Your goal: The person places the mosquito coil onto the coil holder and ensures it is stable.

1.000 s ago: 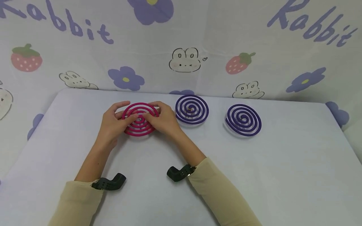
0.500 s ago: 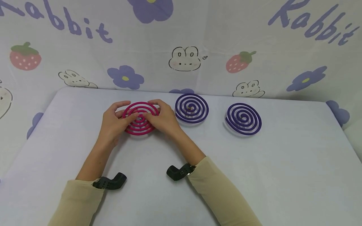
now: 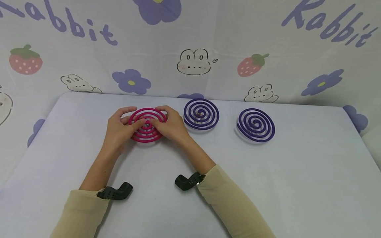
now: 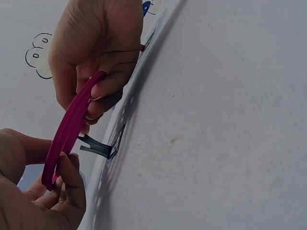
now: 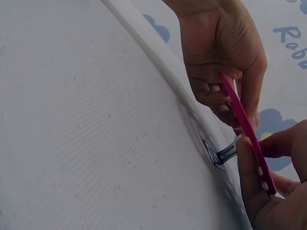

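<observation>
Both hands hold a pink mosquito coil at the table's far left. My left hand grips its left side, thumb on top and fingers at the edge. On the opposite side, my right hand pinches it the same way, and the two thumbs nearly meet at the centre. Seen edge-on in the left wrist view, the coil is tilted, with a small metal stand just below it on the table. The stand's upper end is close under the coil in the right wrist view.
Two purple mosquito coils sit raised over the white table: one just right of my right hand, another farther right. Behind the table's back edge hangs a printed cloth. Black devices are strapped at both wrists.
Both hands keep their grip on the pink coil in the same place. The whole head view has shifted very slightly; the purple coils stay put.
</observation>
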`<action>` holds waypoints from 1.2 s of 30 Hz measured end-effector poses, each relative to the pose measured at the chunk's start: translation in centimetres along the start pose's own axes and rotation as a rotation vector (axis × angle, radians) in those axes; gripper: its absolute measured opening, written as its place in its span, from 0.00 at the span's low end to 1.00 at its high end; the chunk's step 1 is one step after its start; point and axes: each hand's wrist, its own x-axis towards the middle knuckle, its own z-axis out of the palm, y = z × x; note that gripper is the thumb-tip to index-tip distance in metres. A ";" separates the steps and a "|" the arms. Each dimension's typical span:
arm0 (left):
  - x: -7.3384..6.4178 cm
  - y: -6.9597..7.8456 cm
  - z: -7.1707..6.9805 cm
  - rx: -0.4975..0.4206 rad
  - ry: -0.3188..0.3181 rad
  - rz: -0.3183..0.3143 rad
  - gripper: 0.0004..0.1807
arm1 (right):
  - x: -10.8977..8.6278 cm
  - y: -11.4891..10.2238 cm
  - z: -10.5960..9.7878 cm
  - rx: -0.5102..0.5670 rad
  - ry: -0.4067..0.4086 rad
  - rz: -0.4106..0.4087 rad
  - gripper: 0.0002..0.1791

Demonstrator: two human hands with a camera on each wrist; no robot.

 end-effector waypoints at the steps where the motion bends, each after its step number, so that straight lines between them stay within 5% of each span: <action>1: 0.0 0.1 0.0 0.003 0.002 0.000 0.36 | 0.0 0.0 0.0 0.000 0.000 0.000 0.28; 36: 0.3 -0.4 0.1 0.005 -0.009 -0.022 0.36 | 0.0 0.2 0.2 -0.003 0.013 0.001 0.27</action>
